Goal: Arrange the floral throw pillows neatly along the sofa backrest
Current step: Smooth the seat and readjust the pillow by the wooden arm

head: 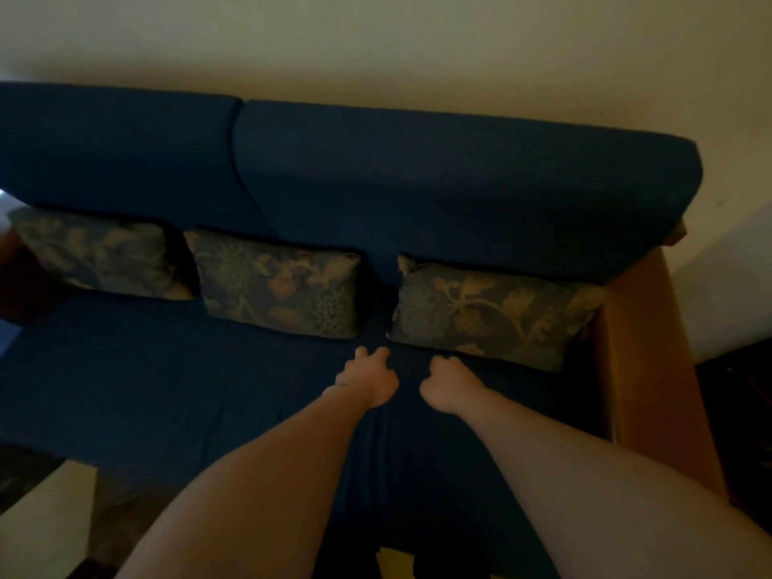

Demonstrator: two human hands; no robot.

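Three floral pillows lean against the blue backrest (pixel 417 177) of the sofa: the left pillow (pixel 100 252), the middle pillow (pixel 280 284) just beside it, and the right pillow (pixel 493 315) apart from them, near the wooden armrest (pixel 643 348). The left hand (pixel 367 380) and the right hand (pixel 449 384) are over the seat (pixel 167 382), near the gap between the middle and right pillows. Both have curled fingers and hold nothing.

From my feed, the sofa (pixel 167 390) runs off the edge at nine o'clock, cutting the left pillow's (pixel 96 252) corner. Both hands' fingers (pixel 378 357) curl under, tips hidden. A yellow object (pixel 394 562) at six o'clock is unreadable.
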